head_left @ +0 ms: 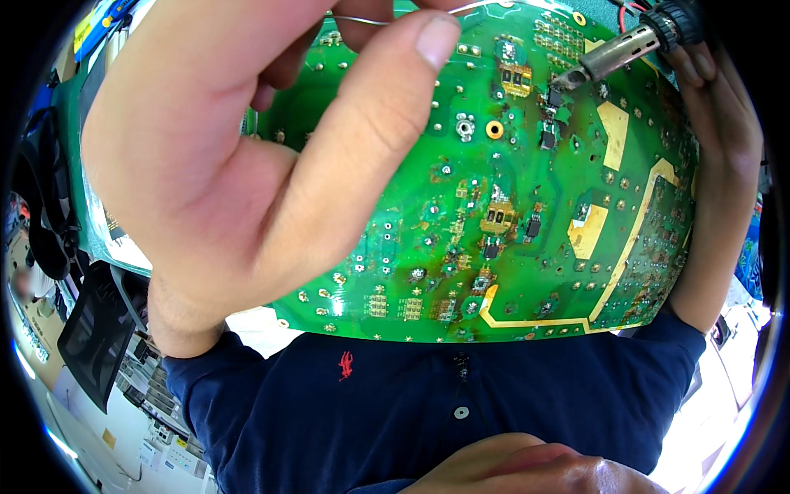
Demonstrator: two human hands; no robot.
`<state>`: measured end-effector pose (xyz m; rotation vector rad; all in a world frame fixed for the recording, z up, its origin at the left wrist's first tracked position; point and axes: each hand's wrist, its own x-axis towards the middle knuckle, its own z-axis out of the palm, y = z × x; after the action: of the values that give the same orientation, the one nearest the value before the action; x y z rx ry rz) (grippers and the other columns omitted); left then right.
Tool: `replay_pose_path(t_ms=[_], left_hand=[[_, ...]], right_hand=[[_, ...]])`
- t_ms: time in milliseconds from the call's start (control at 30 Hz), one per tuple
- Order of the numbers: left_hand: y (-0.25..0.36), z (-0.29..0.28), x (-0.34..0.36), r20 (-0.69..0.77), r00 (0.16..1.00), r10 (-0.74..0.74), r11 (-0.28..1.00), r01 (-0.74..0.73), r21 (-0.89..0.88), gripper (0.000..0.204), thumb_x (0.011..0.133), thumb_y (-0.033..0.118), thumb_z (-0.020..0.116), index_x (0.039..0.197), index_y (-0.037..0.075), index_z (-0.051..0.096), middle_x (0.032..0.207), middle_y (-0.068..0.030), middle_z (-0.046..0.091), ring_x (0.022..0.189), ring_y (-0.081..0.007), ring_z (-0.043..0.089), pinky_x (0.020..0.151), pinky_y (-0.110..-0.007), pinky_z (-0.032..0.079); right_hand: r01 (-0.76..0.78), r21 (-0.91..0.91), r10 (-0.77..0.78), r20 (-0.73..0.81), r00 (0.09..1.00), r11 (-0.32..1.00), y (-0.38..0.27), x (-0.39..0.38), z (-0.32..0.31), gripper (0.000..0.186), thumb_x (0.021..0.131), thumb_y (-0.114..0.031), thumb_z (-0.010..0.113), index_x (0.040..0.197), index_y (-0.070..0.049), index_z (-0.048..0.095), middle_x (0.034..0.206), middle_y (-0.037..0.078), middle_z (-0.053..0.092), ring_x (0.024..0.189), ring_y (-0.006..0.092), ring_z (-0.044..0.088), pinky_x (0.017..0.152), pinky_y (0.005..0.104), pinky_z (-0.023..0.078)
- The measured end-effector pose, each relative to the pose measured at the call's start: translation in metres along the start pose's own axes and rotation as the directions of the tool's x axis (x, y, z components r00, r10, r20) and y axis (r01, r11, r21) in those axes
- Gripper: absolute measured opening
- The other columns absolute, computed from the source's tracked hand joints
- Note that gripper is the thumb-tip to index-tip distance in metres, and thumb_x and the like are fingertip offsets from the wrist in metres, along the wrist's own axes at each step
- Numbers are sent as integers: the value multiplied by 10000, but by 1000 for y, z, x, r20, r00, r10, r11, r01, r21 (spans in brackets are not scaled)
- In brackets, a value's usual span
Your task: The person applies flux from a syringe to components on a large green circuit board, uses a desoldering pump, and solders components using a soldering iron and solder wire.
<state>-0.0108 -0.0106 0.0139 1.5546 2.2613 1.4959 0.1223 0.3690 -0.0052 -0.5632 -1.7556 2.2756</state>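
A large green circuit board (411,185) with gold pads and small black chips spreads out in front of me. My left hand (222,156) is over its left part, thumb and fingers closed in a pinch on a thin silver wire that looks like solder (485,5). At the far right, my right hand (724,123) grips a soldering iron (621,51) by its dark handle. The iron's tip is at the edge of a small black chip (554,98); whether it touches is too fine to tell. Part of the left fingers is hidden behind the thumb.
Brownish residue marks the board around several chips. A blue and yellow tool (103,26) lies at the upper left, beside a green mat (67,107). Red and black leads (623,16) run behind the iron. A black chair (97,337) stands at the left.
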Motion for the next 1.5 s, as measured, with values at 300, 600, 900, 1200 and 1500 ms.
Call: replay_pose_path(t_ms=[300, 600, 900, 1200, 1500], left_hand=[[-2, 13, 7, -27, 999, 17, 1000, -17, -12, 169, 936, 5, 639, 1088, -68, 648, 937, -83, 674, 767, -80, 553, 708, -199, 416], [-2, 9, 7, -52, 998, -33, 999, 31, -34, 173, 958, 13, 611, 1105, -73, 644, 954, -81, 667, 803, -85, 565, 764, -206, 422], [-4, 8, 10, -24, 1000, 10, 1000, -10, -24, 172, 960, 17, 609, 1104, -71, 644, 957, -87, 673, 815, -90, 574, 774, -210, 427], [-2, 11, 11, -61, 998, 14, 1000, -15, -17, 169, 956, 11, 608, 1100, -69, 644, 955, -83, 669, 814, -89, 570, 773, -207, 424], [-3, 5, 11, 4, 1000, 23, 1000, -23, -19, 167, 949, -2, 609, 1095, -77, 637, 963, -94, 659, 818, -97, 569, 770, -211, 426]], right_hand=[[-1, 8, 2, -55, 998, 1000, 1, 16, -4, 290, 1053, -218, 492, 1192, 9, 606, 610, -34, 320, 562, 76, 329, 806, 269, 469], [245, -155, -248, -3, 969, 957, 2, 8, 91, 375, 1056, -330, 470, 853, -40, 594, 441, -70, 340, 337, 54, 307, 360, 196, 283], [200, -206, -195, 47, 980, 958, -4, 8, 90, 371, 1055, -299, 481, 824, -35, 601, 445, -60, 359, 334, 54, 315, 354, 193, 302], [94, 185, -123, 150, 981, 978, 17, 34, 17, 382, 1060, -302, 476, 820, -35, 606, 444, -58, 367, 333, 53, 329, 358, 190, 314], [177, -219, -171, 48, 984, 959, -3, 10, 84, 381, 1062, -300, 474, 816, -41, 606, 441, -61, 362, 335, 56, 336, 361, 191, 317]])
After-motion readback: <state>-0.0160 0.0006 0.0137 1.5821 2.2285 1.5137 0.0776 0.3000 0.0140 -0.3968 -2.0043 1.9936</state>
